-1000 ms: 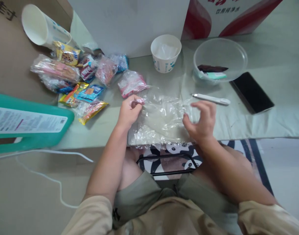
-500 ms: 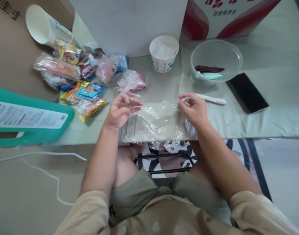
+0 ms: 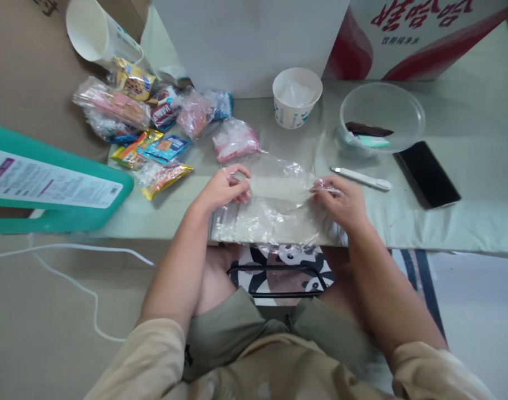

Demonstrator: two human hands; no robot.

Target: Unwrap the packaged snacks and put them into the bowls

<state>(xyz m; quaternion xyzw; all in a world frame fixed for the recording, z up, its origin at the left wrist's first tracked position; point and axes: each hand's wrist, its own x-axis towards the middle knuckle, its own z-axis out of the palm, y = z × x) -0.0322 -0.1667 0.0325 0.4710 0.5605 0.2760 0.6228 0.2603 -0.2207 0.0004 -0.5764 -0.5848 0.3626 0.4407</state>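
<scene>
A clear plastic bag (image 3: 278, 191) lies stretched flat on a pile of more clear bags (image 3: 274, 225) at the near edge of the pale green table (image 3: 466, 222). My left hand (image 3: 224, 191) pinches the bag's left end. My right hand (image 3: 341, 200) pinches its right end. Both hands rest low over the pile, with the bag taut between them.
Several snack packets (image 3: 154, 130) lie at the back left beside a tipped paper cup (image 3: 97, 33). An upright paper cup (image 3: 296, 97), a clear bowl (image 3: 382, 116), a white pen-like tool (image 3: 362, 178) and a black phone (image 3: 426, 173) stand further right. A teal box (image 3: 49, 191) sits at the left.
My hands moved apart to the bag's two ends and closed on it, pulling the crumpled bag out flat. The view shifted slightly.
</scene>
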